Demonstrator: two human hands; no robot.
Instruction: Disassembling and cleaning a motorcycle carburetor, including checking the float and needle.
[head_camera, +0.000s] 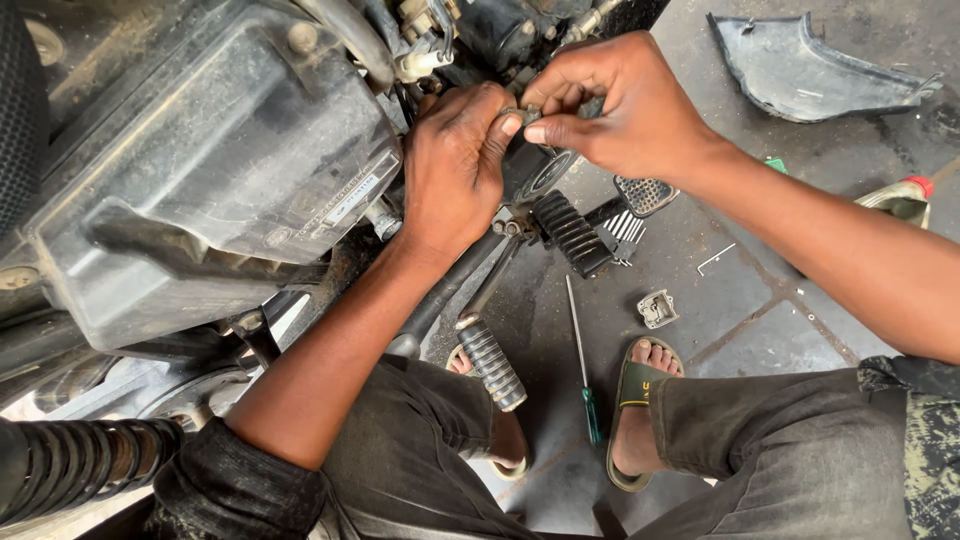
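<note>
Left hand: your left hand (455, 165) is curled, thumb and forefinger pinching a small dark metal part (520, 115) against the motorcycle's side.
Right hand: your right hand (620, 100) comes in from the right, its thumb and forefinger pinching the same part from the other side, so the fingertips of both hands meet on it.
Small part: it sits between your two hands, just above the ribbed footpeg (572, 232) and close to the engine; your fingers hide most of it, so its shape cannot be told.
In the way: the grey plastic side cover (200, 170) crowds your left hand from the left, and hoses and a white connector (420, 62) lie just above your knuckles.
Below your wrists: a ribbed lever (492, 362) juts out under your left forearm.
On the floor: a green-handled screwdriver (584, 372) lies between your sandalled feet, with a small metal bracket (657, 308) and a bent hex key (715, 259) near it.
Further off: a detached grey body panel (805, 70) lies at upper right, well apart, and a bottle with a red cap (900, 197) stands behind your right forearm.
</note>
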